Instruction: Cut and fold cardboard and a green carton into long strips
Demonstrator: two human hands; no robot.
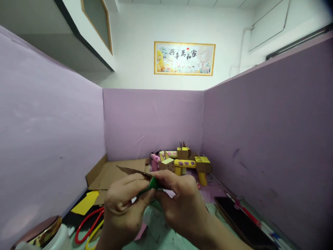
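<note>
Both hands meet in the middle, raised above the work surface, around a thin piece of brown cardboard [134, 170] with green paper [153, 183] at its edge. My left hand [126, 205] is closed on the left side, its thumb and fingers pinching the green paper and cardboard. On the other side, my right hand [182, 199] pinches the same piece between thumb and fingers. Fingers cover much of it, so whether the paper is glued to the cardboard cannot be seen.
Behind the hands stand several cardboard-and-paper animal figures [184, 163]. A cardboard sheet [114, 173], yellow paper [87, 202] and red loop handles [87, 227] lie left. At right are a dark phone-like slab [241, 220] and pens [251, 216]. Purple panels [153, 121] enclose the space.
</note>
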